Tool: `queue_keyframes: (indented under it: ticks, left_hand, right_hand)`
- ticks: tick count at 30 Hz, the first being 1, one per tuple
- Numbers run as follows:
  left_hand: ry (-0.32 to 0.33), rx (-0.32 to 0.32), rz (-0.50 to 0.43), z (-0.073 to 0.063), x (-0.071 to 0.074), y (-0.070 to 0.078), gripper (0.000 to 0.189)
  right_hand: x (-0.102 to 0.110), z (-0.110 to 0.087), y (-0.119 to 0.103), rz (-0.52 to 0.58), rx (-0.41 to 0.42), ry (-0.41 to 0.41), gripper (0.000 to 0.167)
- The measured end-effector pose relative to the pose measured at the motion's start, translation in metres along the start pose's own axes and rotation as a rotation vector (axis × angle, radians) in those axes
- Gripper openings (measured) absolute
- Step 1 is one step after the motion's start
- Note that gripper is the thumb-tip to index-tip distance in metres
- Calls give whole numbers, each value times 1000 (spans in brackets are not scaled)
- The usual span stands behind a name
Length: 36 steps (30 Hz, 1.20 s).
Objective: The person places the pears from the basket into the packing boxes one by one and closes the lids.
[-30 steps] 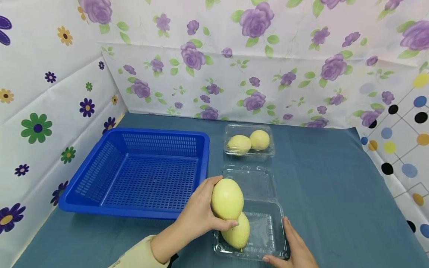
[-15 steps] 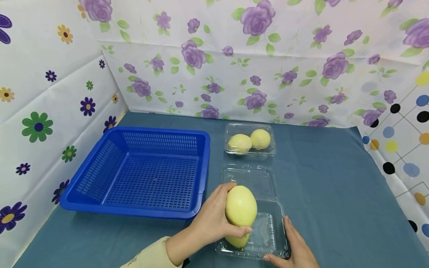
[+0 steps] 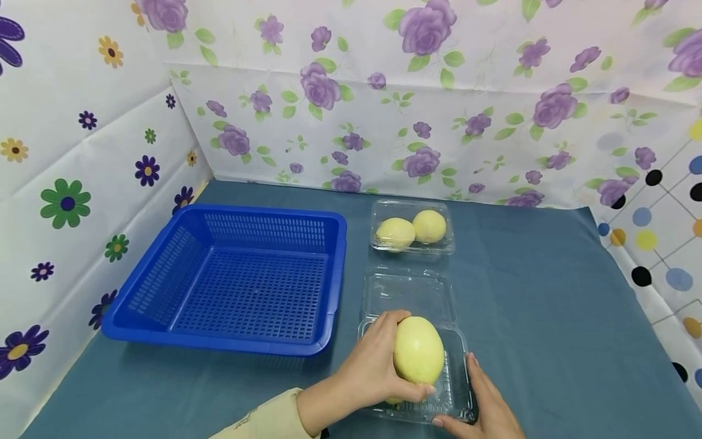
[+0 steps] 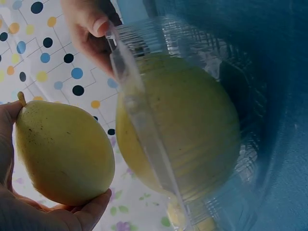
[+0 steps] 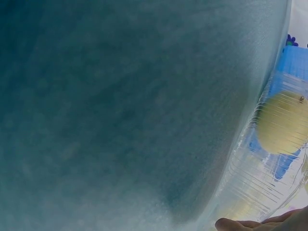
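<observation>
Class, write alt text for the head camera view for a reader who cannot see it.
A left hand holds a yellow fruit over an open clear box that the right hand steadies. Behind it sit a blue basket and a closed box of fruit.

A blue perforated basket [image 3: 236, 280] was found standing on the left half of the desk [image 3: 548, 317], which was covered in a blue-grey cloth. Nothing was seen inside the basket. A closed clear plastic box [image 3: 412, 227] was noted at the far middle of the desk, just right of the basket's far corner, and two pale yellow fruits [image 3: 411, 230] were observed inside it, side by side and touching. The desk was enclosed on three sides by paper panels: purple roses [image 3: 417, 97] at the back, coloured daisies [image 3: 66, 201] on the left, and dots joined by lines [image 3: 658, 207] on the right.
</observation>
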<state>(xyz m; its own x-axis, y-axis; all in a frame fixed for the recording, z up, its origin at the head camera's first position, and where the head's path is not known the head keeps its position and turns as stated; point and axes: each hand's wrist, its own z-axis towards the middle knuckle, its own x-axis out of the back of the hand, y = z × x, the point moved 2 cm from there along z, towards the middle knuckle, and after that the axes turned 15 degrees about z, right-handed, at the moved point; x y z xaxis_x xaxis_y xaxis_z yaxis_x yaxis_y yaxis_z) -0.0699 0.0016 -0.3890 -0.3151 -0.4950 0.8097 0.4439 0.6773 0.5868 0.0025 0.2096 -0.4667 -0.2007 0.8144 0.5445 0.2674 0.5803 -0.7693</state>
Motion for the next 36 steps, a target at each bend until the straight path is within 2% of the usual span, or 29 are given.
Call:
queue_keyframes:
  ticks: [9, 14, 22, 27, 36]
  left_hand:
    - [-18, -12, 13, 1, -8, -3, 94]
    - [3, -40, 47, 3, -15, -4, 94]
    - [-24, -113, 115, 15, -18, -1, 95]
    - [-38, -133, 126, 20, -23, 0, 93]
    - [-67, -148, 155, 27, -33, 2, 91]
  right_hand:
    - [2, 0, 1, 30, -11, -22, 118]
    - [2, 0, 2, 42, -8, -28, 118]
    - [2, 2, 3, 74, 44, -19, 116]
    - [1, 1, 5, 72, 61, -12, 116]
    - [3, 2, 4, 67, 27, -28, 116]
